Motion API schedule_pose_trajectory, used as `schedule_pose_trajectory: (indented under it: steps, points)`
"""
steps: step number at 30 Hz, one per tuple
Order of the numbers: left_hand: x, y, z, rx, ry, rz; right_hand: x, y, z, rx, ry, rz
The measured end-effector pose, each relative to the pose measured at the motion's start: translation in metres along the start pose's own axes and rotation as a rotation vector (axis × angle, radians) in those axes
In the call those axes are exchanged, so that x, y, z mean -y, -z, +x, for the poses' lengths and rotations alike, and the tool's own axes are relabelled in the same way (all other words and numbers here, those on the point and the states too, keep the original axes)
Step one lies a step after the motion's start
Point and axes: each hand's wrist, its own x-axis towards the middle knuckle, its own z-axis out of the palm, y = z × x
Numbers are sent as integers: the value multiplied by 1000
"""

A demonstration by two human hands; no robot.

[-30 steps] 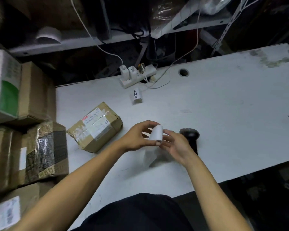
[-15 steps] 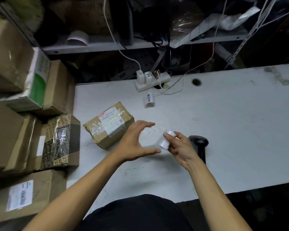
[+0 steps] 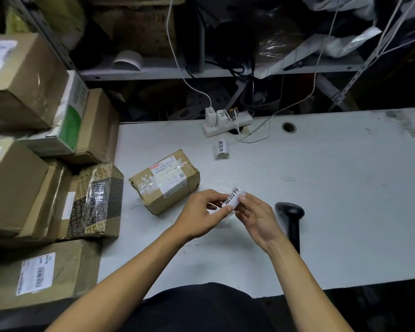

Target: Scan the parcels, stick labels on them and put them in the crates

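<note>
Hands meet at the centre of the frame over the white surface [image 3: 321, 188]: the left hand [image 3: 199, 216] and the right hand [image 3: 256, 216] both pinch one small white label [image 3: 231, 200] between thumb and fingertips, so each grip is closed on it. The label is a short paper strip printed with black characters; its long axis runs diagonally, from lower left up to upper right, and the printed face looks up at the camera.

One brown cardboard parcel [image 3: 165, 182] lies just left of the hands, flat on the surface, wrapped in clear glossy tape with one white shipping slip on top; its long axis also tilts up toward the right. A second label roll [image 3: 221, 149] with the same characters lies further up the surface, near a white power strip [image 3: 228, 122] at the surface's back edge.

One black handheld scanner [image 3: 291, 216] lies right of the right hand, head toward the top of the frame.

At the left of the frame stands a stack of boxes [image 3: 34, 164], at least six visible, mostly plain cardboard, one in black-and-tan printed wrap under shiny film.
</note>
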Motion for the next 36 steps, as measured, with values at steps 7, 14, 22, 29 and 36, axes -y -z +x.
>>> schedule_pose_trajectory:
  steps: [7,14,22,29,36]
  points:
    - [-4,-2,1,-2,-24,56,-1,-11,4,-84,59,-23]
    - [-2,8,-2,185,29,6,-3,-10,5,-113,131,-261]
    - [4,14,-12,176,143,-48,-6,-17,5,-19,68,-328]
    - [3,22,-15,-38,270,-201,-4,-14,8,138,-10,-162]
    - [6,46,-22,-336,202,-132,-3,-2,14,-308,39,-830]
